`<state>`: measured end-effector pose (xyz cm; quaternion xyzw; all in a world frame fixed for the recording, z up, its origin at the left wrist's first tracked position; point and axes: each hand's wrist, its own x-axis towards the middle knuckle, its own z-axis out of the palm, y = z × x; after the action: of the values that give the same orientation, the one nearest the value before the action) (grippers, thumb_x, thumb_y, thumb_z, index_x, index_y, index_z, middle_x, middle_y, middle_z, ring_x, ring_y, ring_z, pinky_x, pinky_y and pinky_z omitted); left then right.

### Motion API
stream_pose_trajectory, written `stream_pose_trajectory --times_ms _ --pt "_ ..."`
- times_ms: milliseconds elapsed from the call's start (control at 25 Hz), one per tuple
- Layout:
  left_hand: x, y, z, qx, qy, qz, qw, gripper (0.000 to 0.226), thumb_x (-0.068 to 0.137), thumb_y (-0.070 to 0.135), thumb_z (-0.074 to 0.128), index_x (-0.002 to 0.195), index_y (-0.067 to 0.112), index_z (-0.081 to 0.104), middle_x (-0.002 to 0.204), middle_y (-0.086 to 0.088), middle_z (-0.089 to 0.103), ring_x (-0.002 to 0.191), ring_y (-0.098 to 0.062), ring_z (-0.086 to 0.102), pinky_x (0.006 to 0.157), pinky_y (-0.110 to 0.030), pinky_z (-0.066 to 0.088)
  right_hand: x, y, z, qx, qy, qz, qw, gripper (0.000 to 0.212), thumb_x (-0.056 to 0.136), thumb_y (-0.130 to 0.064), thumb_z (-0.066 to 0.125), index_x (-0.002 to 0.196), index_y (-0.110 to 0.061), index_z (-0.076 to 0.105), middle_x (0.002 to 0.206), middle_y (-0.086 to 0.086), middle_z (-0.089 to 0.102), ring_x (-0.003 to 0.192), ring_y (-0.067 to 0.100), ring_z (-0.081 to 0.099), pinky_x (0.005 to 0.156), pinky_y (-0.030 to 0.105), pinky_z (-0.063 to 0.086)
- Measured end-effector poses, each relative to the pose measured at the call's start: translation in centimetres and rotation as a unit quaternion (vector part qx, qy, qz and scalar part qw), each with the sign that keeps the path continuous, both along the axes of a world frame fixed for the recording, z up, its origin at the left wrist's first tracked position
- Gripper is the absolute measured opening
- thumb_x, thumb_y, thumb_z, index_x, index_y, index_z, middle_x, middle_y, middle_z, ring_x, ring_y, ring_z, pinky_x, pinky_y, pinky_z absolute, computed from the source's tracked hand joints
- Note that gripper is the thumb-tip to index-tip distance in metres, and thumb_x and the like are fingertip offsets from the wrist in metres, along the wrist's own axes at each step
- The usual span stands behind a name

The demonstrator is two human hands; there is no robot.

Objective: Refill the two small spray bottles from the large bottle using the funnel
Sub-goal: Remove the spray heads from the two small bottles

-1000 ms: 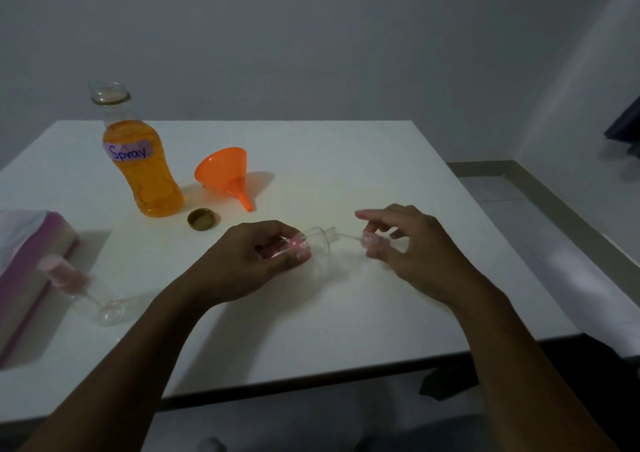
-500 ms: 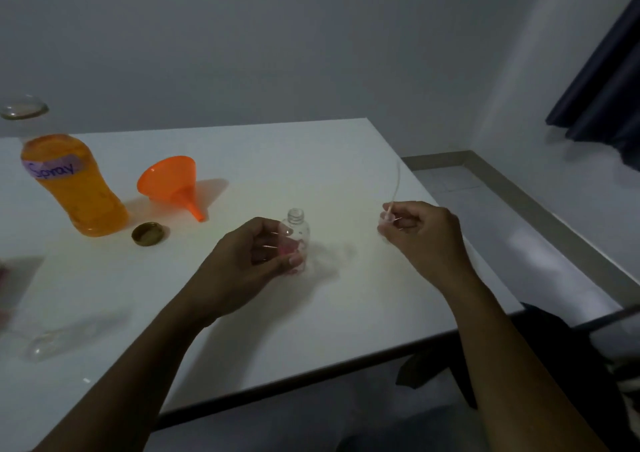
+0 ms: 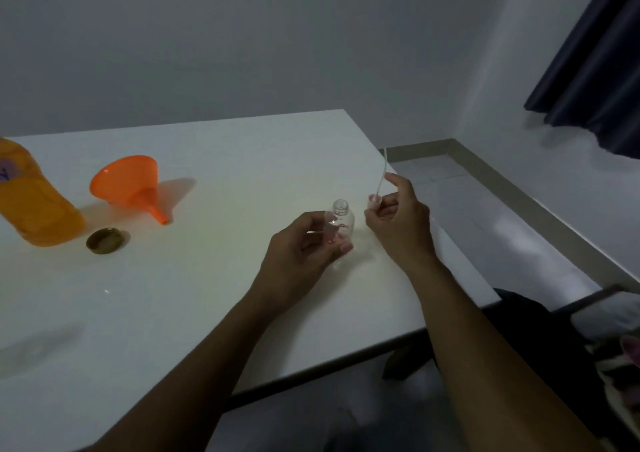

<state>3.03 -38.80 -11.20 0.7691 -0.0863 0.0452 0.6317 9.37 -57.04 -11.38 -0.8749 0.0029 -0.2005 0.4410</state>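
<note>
A small clear spray bottle (image 3: 343, 219) stands upright on the white table (image 3: 214, 278) with its neck open, gripped by my left hand (image 3: 304, 247). Just to its right, my right hand (image 3: 398, 223) pinches the removed spray head (image 3: 374, 202), whose thin white tube points upward. The orange funnel (image 3: 128, 185) lies on its side at the left, spout toward me. The large bottle of orange liquid (image 3: 31, 209) is cut off by the left edge of the view, and its gold cap (image 3: 104, 240) lies beside it. The second small bottle is out of view.
The table's right edge runs just past my right hand, with tiled floor and a baseboard (image 3: 519, 192) beyond. A dark curtain (image 3: 595, 70) hangs at the upper right. A dark seat (image 3: 540, 347) is below the table's near right corner.
The small bottle went from lying tilted to upright. My right hand pulled the spray head and tube out and moved right. The view swung right, so the second bottle left the frame.
</note>
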Motion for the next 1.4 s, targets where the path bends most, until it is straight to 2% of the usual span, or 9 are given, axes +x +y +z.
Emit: stream_pose_trajectory --times_ms 160,320,400,560,760,920,1120,1240,1400 --pt "0.4 -0.5 -0.2 0.023 -0.007 0.011 1.0 0.045 0.077 0.025 0.079 0.117 0.014 0.061 0.11 0.004 0.07 0.095 -0.002 0.068 0.088 -0.025 0.055 0.3 0.2 -0.2 0.002 0.022 -0.007 1.0 0.05 0.093 -0.022 0.066 0.139 -0.015 0.048 0.075 -0.009 0.065 0.07 0.006 0.065 0.065 0.017 0.052" --pt "0.0 0.3 -0.6 0.087 0.007 -0.015 0.996 0.072 0.071 0.038 0.081 0.134 0.022 0.05 0.126 0.008 0.063 0.111 0.002 0.06 0.098 -0.02 0.047 -1.5 -0.7 0.9 0.004 0.109 0.023 0.994 0.074 0.083 -0.017 0.079 0.146 -0.021 0.04 0.108 -0.001 0.063 0.095 0.012 0.062 0.074 0.019 0.049" --pt "-1.3 1.4 -0.6 0.124 0.014 -0.023 0.992 0.078 0.072 0.04 0.08 0.139 0.025 0.043 0.135 0.009 0.056 0.119 0.002 0.053 0.1 -0.015 0.042 -3.5 -1.4 2.1 -0.03 0.167 0.02 0.985 0.065 0.084 -0.014 0.076 0.141 -0.022 0.046 0.116 0.001 0.062 0.098 0.014 0.059 0.069 0.018 0.044" --pt "-6.2 5.5 0.0 0.185 -0.024 0.047 0.981 0.054 0.084 0.036 0.07 0.134 0.026 0.051 0.13 0.01 0.058 0.111 0.003 0.055 0.095 -0.008 0.041 -9.0 -1.2 3.8 -0.122 0.248 0.056 0.959 0.025 0.087 -0.015 0.066 0.111 -0.023 0.067 0.101 -0.002 0.067 0.084 0.009 0.059 0.065 0.022 0.042" --pt "-13.8 12.1 2.2 0.171 -0.071 0.216 0.959 0.036 0.087 0.034 0.067 0.121 0.03 0.058 0.104 0.016 0.065 0.092 0.002 0.062 0.074 -0.015 0.052 -13.8 4.9 3.3 -0.128 0.145 0.236 0.952 0.019 0.09 -0.012 0.064 0.102 -0.025 0.072 0.088 -0.008 0.07 0.078 0.005 0.066 0.07 0.02 0.057" --pt "-18.0 16.8 3.0 0.19 -0.12 0.384 0.896 0.035 0.086 0.03 0.068 0.115 0.02 0.053 0.099 0.005 0.058 0.084 -0.008 0.057 0.066 -0.021 0.05 -13.7 10.8 2.9 -0.153 0.051 0.331 0.93 0.02 0.091 -0.012 0.065 0.108 -0.022 0.071 0.097 -0.01 0.068 0.086 0.003 0.063 0.074 0.012 0.05" --pt "-18.8 21.1 2.3 0.218 -0.074 0.568 0.79 0.078 0.075 0.033 0.078 0.134 0.011 0.031 0.138 -0.014 0.033 0.125 -0.023 0.037 0.105 -0.042 0.037 -12.8 15.9 1.7 -0.189 0.055 0.365 0.91 0.026 0.093 -0.018 0.062 0.119 -0.022 0.065 0.117 -0.004 0.064 0.104 0.01 0.058 0.093 0.028 0.051" --pt "-17.5 22.6 0.9 0.181 0.04 0.528 0.829 0.081 0.081 0.033 0.073 0.142 0.014 0.023 0.148 -0.011 0.029 0.137 -0.026 0.03 0.113 -0.048 0.028 -12.5 17.2 0.6 -0.236 0.059 0.37 0.896 0.043 0.099 -0.028 0.055 0.141 -0.023 0.051 0.146 -0.004 0.051 0.133 0.015 0.046 0.114 0.033 0.038" --pt "-15.9 23.0 -0.5 0.104 0.08 0.466 0.875 0.046 0.092 0.035 0.058 0.131 0.014 0.044 0.131 -0.007 0.054 0.118 -0.025 0.053 0.098 -0.048 0.047 -12.5 17.4 -0.5 -0.312 0.082 0.366 0.873 0.055 0.106 -0.04 0.035 0.158 -0.024 0.026 0.167 -0.008 0.02 0.154 0.01 0.014 0.125 0.03 0.01"
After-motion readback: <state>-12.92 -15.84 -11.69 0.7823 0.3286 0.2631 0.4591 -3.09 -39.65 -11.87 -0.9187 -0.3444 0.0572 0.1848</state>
